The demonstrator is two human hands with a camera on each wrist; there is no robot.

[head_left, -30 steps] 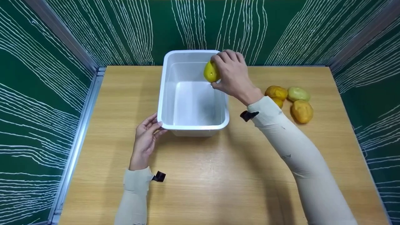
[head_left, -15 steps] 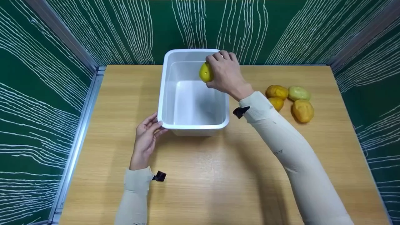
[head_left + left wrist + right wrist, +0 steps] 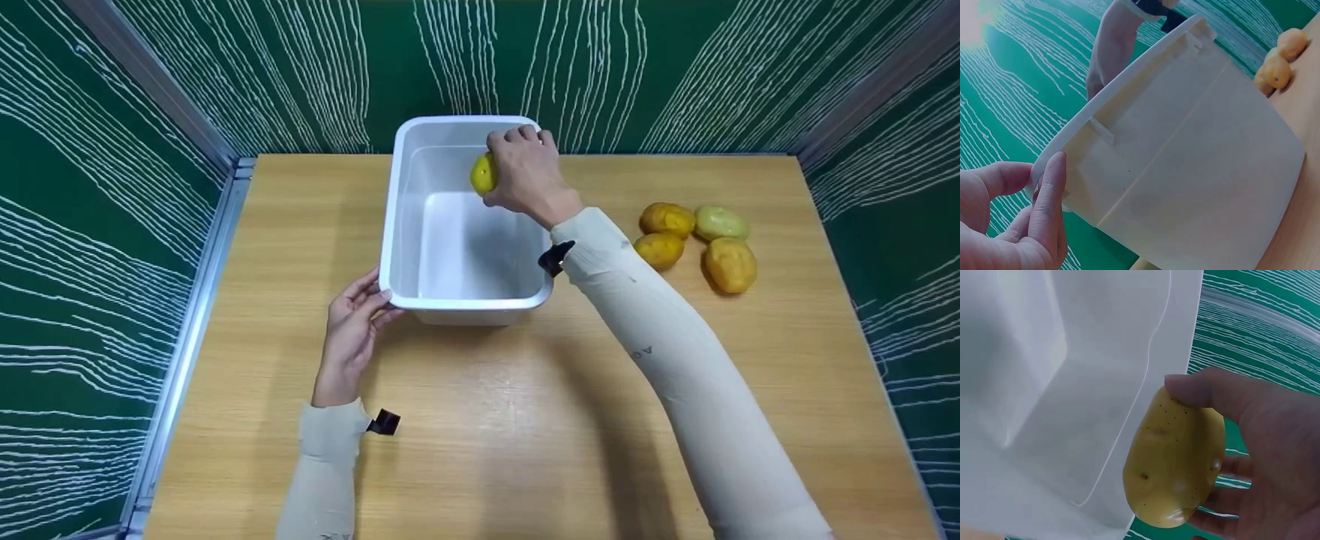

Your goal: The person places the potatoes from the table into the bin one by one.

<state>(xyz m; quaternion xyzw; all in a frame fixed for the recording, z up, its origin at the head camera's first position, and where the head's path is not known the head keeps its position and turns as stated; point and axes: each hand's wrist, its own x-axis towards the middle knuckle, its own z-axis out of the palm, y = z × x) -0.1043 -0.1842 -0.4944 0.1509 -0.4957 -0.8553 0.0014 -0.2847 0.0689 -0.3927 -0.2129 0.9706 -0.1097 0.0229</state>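
A white plastic bin (image 3: 480, 304) stands on the wooden table, its inside bare in the head view. My left hand (image 3: 349, 334) pinches the rim at the near left corner; in the left wrist view the thumb (image 3: 1008, 177) and a finger lie on either side of that rim. Over the bin's far right part, my right hand (image 3: 529, 171) holds a yellow potato (image 3: 1174, 461). Dark specks and small eyes mark its smooth skin. The thumb lies across its top end in the right wrist view, with fingers behind it. In the head view the hand hides part of the potato.
Right of the bin lie two orange-yellow potatoes (image 3: 658, 250), a larger tan one (image 3: 730, 265) and a pale green oval one (image 3: 721, 223), grouped close together. Green panels (image 3: 510, 75) with white wavy lines border the table at the back and both sides.
My right hand has moved left with the potato, farther over the bin. The left hand keeps its hold on the rim. More of the front orange-yellow potato shows beside the right sleeve.
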